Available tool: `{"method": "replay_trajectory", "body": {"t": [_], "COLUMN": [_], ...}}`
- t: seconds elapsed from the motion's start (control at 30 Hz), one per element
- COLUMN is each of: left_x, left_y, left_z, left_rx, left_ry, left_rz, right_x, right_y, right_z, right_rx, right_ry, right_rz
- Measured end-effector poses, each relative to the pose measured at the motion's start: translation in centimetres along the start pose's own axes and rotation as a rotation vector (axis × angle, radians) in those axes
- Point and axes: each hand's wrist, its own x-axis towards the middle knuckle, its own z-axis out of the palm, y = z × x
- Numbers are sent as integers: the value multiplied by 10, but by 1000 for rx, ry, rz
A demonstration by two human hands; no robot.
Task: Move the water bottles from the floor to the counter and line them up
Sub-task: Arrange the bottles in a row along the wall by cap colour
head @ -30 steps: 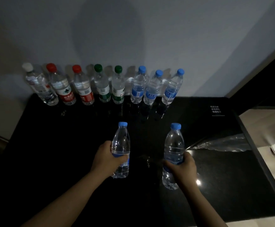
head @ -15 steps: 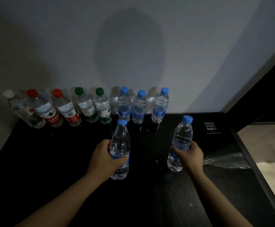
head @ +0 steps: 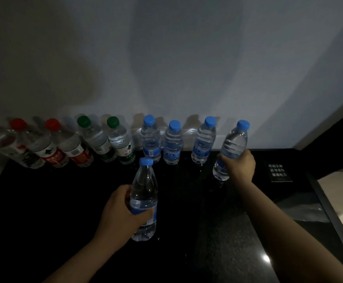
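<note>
A person's left hand (head: 123, 211) curls its fingers round the lower half of a blue-capped bottle (head: 145, 188), upright at the middle of the black counter (head: 44, 211). The right hand (head: 241, 167) clasps a second bottle (head: 233, 145), tilted, just beside the right end of the row of bottles (head: 172, 144) against the wall (head: 187, 58).

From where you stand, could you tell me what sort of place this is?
Likely a dim room, perhaps a hotel: glossy black counter against a plain wall, small printed notice.
</note>
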Motion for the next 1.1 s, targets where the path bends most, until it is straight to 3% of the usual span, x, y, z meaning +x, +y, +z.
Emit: {"method": "replay_trajectory", "body": {"t": [0.7, 1.1], "left_x": [30, 28], "left_y": [-13, 12], "left_z": [-3, 21], "left_rx": [15, 46], "left_ry": [33, -9], "left_rz": [-51, 73], "right_x": [36, 15], "right_y": [2, 22], "right_z": [45, 10], "right_rx": [-5, -128], "right_ry": [193, -27], "right_rz": [22, 1]}}
